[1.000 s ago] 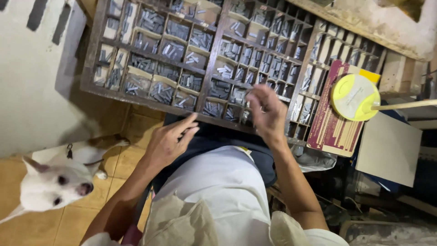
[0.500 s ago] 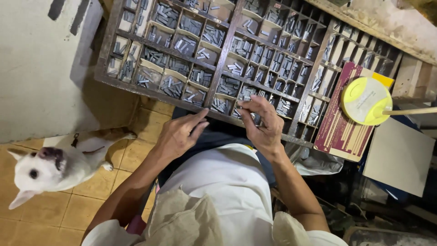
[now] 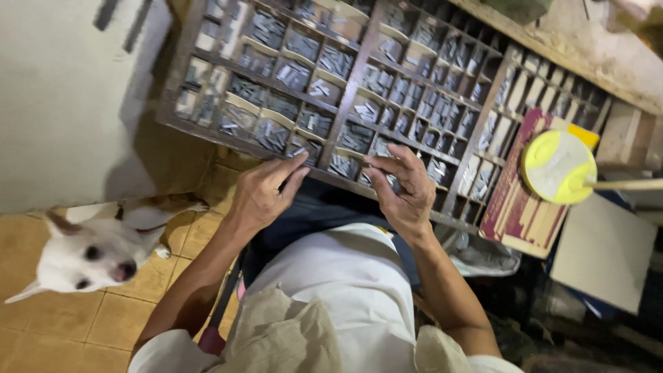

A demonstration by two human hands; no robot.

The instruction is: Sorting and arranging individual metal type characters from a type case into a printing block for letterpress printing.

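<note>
While I look down through the head view, the only one I have, my left hand (image 3: 261,197) sits at the near rail of the type case (image 3: 359,90), its fingertips pressed together on what looks like a small metal sort, though the piece itself is too small for me to be sure of. My right hand (image 3: 404,193) hovers just beside it over the same front edge, fingers curled and loosely spread, touching or almost touching the sorts (image 3: 343,166) in a near compartment; I cannot tell whether it holds one. To do this well, I judge the pinch should stay light and at the fingertips, and each piece should come straight up out of its own compartment, since the dividers are close and neighbouring sorts look alike. A slip could drop a piece into my lap or onto the tiled floor (image 3: 124,318), where a white dog (image 3: 90,252) stands near my left side. A yellow disc (image 3: 558,167) on a stick lies well apart, to the right.
</note>
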